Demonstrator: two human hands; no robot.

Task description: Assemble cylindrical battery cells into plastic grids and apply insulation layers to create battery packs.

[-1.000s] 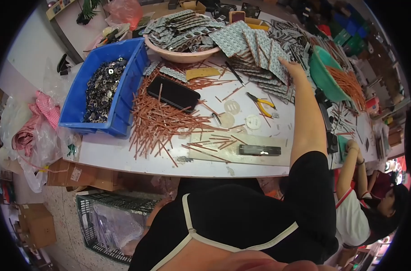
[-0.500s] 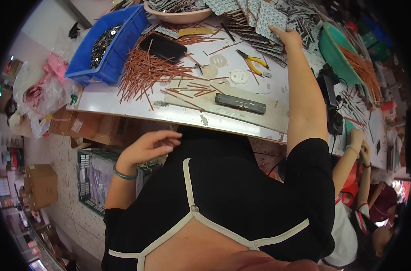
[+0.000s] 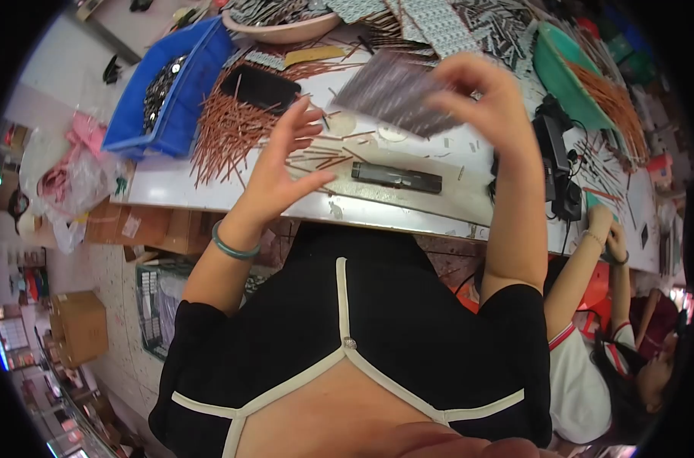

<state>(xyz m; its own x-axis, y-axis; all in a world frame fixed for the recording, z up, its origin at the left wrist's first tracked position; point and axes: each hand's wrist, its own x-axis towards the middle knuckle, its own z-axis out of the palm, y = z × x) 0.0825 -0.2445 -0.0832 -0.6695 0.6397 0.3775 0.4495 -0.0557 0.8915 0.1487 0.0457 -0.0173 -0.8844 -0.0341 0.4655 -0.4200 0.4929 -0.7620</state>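
In my right hand (image 3: 484,95) is a thin flat grey panel (image 3: 389,90), smeared by motion, gripped at its right end above the table. My left hand (image 3: 282,172) hovers over the table's front edge, thumb and fingers spread, touching nothing; a green bangle (image 3: 236,243) circles that wrist. Between the hands, a dark rectangular bar (image 3: 396,177) lies on a pale board (image 3: 454,172). Several thin reddish-brown strips (image 3: 324,158) lie to its left. At the back, patterned sheets (image 3: 438,27) are stacked. The yellow-handled pliers are hidden now.
At the left stand a blue bin (image 3: 202,91) of small metal parts, a heap of brown strips (image 3: 217,133) and a black phone-like slab (image 3: 261,88). A green basin (image 3: 549,69) and black device (image 3: 553,145) stand right. Another person's hands (image 3: 606,233) work beyond.
My right hand has come back from the sheet stack toward me, carrying a panel. My left hand has risen from below the table edge and spread its fingers.
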